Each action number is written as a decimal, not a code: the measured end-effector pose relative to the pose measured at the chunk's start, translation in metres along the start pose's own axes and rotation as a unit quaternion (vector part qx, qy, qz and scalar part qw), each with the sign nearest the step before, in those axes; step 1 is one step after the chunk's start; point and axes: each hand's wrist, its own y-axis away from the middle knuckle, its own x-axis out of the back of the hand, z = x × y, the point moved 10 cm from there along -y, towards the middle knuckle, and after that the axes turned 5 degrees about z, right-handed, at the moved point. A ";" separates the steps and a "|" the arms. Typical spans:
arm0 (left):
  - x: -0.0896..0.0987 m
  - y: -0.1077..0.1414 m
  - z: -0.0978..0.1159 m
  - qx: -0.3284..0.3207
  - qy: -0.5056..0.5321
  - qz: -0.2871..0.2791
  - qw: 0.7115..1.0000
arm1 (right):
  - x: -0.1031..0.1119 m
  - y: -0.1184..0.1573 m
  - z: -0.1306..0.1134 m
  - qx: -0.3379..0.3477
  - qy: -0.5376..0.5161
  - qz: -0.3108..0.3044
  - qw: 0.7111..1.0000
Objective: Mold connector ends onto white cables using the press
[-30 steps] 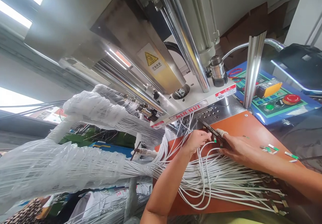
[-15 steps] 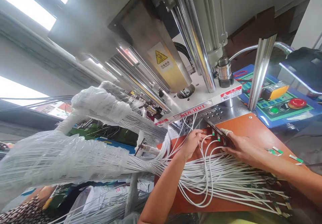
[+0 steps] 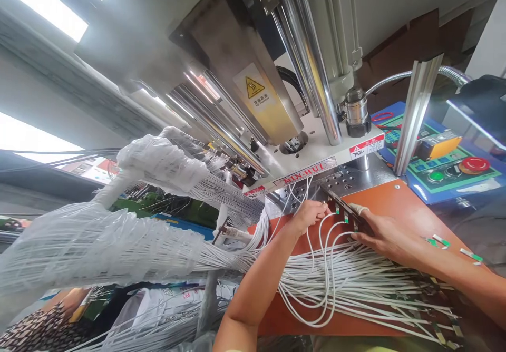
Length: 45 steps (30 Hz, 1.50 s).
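My left hand (image 3: 312, 216) pinches the end of a white cable just left of a dark metal fixture (image 3: 343, 208). My right hand (image 3: 373, 230) grips that fixture from the right, with a light covering on one fingertip. Several white cables with green-marked ends (image 3: 346, 218) run into the fixture and loop down toward me. Below the hands, a thick bundle of white cables (image 3: 348, 273) lies spread over the orange work surface (image 3: 391, 207), its connector ends at the right.
A press (image 3: 304, 173) with chrome columns stands right in front of the hands. A blue control panel (image 3: 454, 167) with a red button is at the right. Plastic-wrapped cable bundles (image 3: 118, 246) hang at the left. A person's patterned sleeve (image 3: 39, 325) shows at the lower left.
My left hand has moved slightly right and up, closer to the fixture, with a cable end now between its fingers. My right hand stays on the fixture.
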 end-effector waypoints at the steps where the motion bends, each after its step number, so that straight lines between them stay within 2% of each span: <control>1: -0.005 -0.004 0.002 0.010 -0.005 -0.031 0.999 | 0.000 0.000 0.001 0.002 0.000 0.003 1.000; 5: -0.011 -0.015 0.005 0.021 -0.028 -0.096 0.995 | -0.003 -0.003 0.007 0.009 -0.013 0.015 1.000; 14: -0.018 -0.021 0.003 0.049 -0.011 -0.144 0.988 | -0.005 -0.005 0.015 0.020 -0.050 0.030 0.998; 18: -0.020 -0.020 0.005 0.056 0.038 -0.125 0.990 | -0.004 -0.004 0.012 0.024 -0.044 0.037 0.998; 25: -0.019 -0.020 0.006 0.025 0.061 -0.089 0.994 | 0.001 -0.002 0.005 0.031 -0.033 0.039 0.998; 30: -0.021 -0.022 0.000 0.083 0.084 -0.073 0.990 | 0.002 0.002 -0.006 0.005 0.069 0.014 0.998; 33: -0.024 -0.022 0.006 0.081 0.086 -0.062 0.991 | 0.001 0.004 -0.012 -0.011 0.122 0.001 0.993; 39: -0.032 -0.028 0.012 0.048 0.088 -0.079 0.992 | 0.004 0.006 -0.016 -0.004 0.155 0.033 0.987; 42: -0.033 -0.033 0.009 0.052 0.086 -0.084 0.991 | 0.004 0.005 -0.014 0.002 0.132 0.036 0.991; 45: -0.036 -0.035 0.011 0.046 0.069 -0.111 0.990 | 0.007 0.006 -0.014 0.010 0.090 0.026 0.996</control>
